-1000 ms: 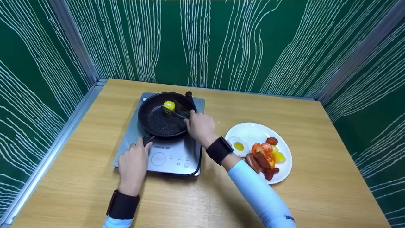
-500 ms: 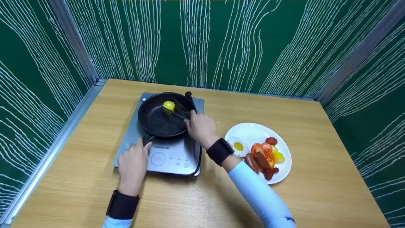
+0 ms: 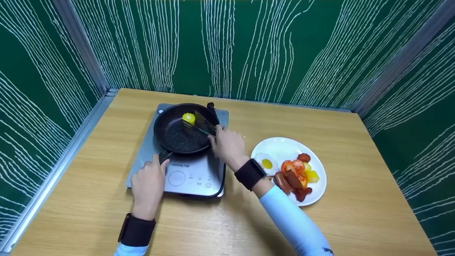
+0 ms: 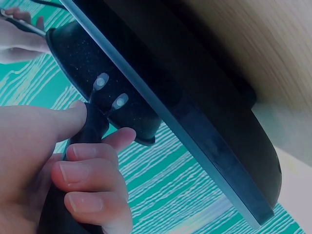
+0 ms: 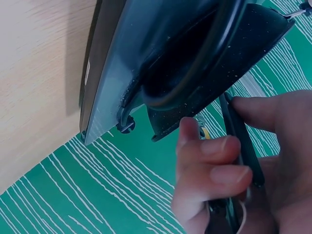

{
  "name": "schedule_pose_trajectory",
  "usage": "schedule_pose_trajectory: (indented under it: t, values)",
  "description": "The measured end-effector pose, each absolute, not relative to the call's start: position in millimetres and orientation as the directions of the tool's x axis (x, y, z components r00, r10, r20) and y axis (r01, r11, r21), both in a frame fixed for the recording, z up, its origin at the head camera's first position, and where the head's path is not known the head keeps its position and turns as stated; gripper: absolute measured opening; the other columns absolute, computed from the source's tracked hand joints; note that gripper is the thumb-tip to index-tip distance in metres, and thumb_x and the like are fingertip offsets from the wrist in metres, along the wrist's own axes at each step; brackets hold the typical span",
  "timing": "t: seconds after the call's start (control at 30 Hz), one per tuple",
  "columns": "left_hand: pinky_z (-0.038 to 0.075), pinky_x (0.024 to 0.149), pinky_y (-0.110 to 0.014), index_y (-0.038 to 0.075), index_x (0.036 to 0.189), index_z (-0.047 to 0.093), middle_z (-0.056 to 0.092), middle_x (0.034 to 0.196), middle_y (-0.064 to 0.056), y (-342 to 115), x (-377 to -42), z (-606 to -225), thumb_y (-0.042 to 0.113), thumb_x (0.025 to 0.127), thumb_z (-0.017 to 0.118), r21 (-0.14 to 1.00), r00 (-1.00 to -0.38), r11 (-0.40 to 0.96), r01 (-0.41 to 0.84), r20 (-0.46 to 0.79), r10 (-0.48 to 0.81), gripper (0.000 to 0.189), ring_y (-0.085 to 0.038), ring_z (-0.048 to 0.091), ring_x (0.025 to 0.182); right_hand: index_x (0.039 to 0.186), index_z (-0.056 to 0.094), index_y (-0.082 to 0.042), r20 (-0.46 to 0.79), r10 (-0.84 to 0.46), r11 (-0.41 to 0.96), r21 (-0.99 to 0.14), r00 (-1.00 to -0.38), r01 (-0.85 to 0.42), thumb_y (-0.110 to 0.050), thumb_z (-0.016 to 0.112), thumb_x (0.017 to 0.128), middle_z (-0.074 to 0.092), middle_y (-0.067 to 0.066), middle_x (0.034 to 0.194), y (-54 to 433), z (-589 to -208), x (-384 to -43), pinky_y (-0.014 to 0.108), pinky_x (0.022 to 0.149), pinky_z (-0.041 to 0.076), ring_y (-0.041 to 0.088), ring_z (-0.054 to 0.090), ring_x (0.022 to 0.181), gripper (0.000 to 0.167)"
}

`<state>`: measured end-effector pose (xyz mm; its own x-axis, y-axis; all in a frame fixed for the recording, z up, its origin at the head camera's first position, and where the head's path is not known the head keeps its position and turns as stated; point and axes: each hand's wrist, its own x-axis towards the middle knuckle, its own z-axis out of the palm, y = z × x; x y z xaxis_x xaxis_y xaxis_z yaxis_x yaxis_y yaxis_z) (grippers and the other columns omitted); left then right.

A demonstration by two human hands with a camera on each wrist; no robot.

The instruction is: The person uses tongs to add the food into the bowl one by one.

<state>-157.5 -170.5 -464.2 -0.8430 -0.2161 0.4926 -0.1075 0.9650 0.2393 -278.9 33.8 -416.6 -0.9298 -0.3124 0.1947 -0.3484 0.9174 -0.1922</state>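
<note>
A person's 2 bare hands work over a black frying pan (image 3: 181,140) on a silver cooktop (image 3: 209,167), which stands on a wooden bench (image 3: 85,185). The left hand (image 3: 147,183) has its fingers (image 4: 80,173) curled round the pan's handle (image 3: 164,156), thumb along the top. The right hand (image 3: 229,145) reaches over the pan's right rim, its fingers bent around dark tongs (image 3: 202,130). A yellow, scalloped piece of corn (image 3: 188,117) lies in the far part of the pan, beside the 2 parted tong tips; whether they touch it, I cannot tell. Right of the cooktop, a white plate (image 3: 279,144) holds 1 fried egg (image 3: 266,164), red tomato slices (image 3: 293,166), browned sausages (image 3: 282,182) and yellow chunks (image 3: 312,176). Green panels (image 3: 245,46) with wavy white lines surround the bench.
</note>
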Motion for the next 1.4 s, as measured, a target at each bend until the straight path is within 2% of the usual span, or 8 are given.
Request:
schedule_pose_trajectory:
  t: [0.2, 0.47, 0.83, 0.97, 1.17, 1.4]
  values:
    - [0.047, 0.044, -0.047, -0.004, 0.111, 0.065, 0.064, 0.068, -0.021, -171, -157, -463, 0.035, 0.102, 0.061, 0.251, -0.858, 0.962, -0.105, 0.466, -0.215, 0.04, -0.037, 0.062, 0.05, 0.126, 0.064, -0.004, 0.257, -0.316, 0.911, -0.188, -0.913, -0.368, -0.04, 0.057, 0.104, 0.072, 0.017, 0.098, 45, -415, -270, 0.052, 0.066, 0.056, 0.038, 0.071, 0.079, 0.043]
    - [0.046, 0.043, -0.046, -0.004, 0.109, 0.065, 0.063, 0.067, -0.02, -171, -156, -463, 0.034, 0.101, 0.063, 0.242, -0.85, 0.964, -0.11, 0.48, -0.217, 0.039, -0.036, 0.061, 0.048, 0.124, 0.065, -0.003, 0.327, -0.281, 0.915, -0.191, -0.902, -0.354, -0.043, 0.058, 0.103, 0.07, 0.015, 0.092, 61, -419, -254, 0.049, 0.059, 0.053, 0.034, 0.066, 0.071, 0.045]
    - [0.047, 0.043, -0.048, -0.004, 0.11, 0.065, 0.063, 0.066, -0.021, -172, -155, -464, 0.034, 0.101, 0.064, 0.251, -0.838, 0.962, -0.105, 0.499, -0.221, 0.039, -0.037, 0.061, 0.048, 0.128, 0.063, -0.005, 0.404, -0.233, 0.907, -0.237, -0.885, -0.347, -0.04, 0.062, 0.101, 0.071, 0.016, 0.102, 84, -429, -219, 0.048, 0.055, 0.053, 0.036, 0.068, 0.065, 0.045]
    - [0.047, 0.044, -0.049, -0.004, 0.11, 0.065, 0.063, 0.067, -0.021, -172, -154, -463, 0.034, 0.101, 0.064, 0.248, -0.839, 0.963, -0.107, 0.496, -0.221, 0.039, -0.038, 0.061, 0.049, 0.129, 0.063, -0.007, 0.401, -0.217, 0.907, -0.255, -0.89, -0.336, -0.042, 0.062, 0.101, 0.071, 0.015, 0.098, 98, -431, -205, 0.049, 0.056, 0.053, 0.036, 0.068, 0.065, 0.045]
    - [0.048, 0.044, -0.049, -0.005, 0.108, 0.065, 0.063, 0.067, -0.022, -173, -153, -462, 0.033, 0.101, 0.064, 0.253, -0.841, 0.962, -0.104, 0.493, -0.221, 0.039, -0.039, 0.062, 0.05, 0.129, 0.063, -0.007, 0.366, -0.177, 0.907, -0.3, -0.913, -0.296, -0.041, 0.065, 0.1, 0.07, 0.012, 0.093, 121, -431, -190, 0.044, 0.058, 0.054, 0.028, 0.063, 0.065, 0.046]
    - [0.047, 0.044, -0.048, -0.005, 0.108, 0.064, 0.063, 0.067, -0.022, -170, -154, -462, 0.034, 0.102, 0.061, 0.259, -0.856, 0.961, -0.096, 0.472, -0.212, 0.04, -0.039, 0.062, 0.05, 0.132, 0.062, -0.008, 0.322, -0.098, 0.919, -0.335, -0.942, -0.21, -0.041, 0.064, 0.1, 0.072, 0.014, 0.104, 153, -435, -183, 0.047, 0.062, 0.055, 0.031, 0.065, 0.071, 0.046]
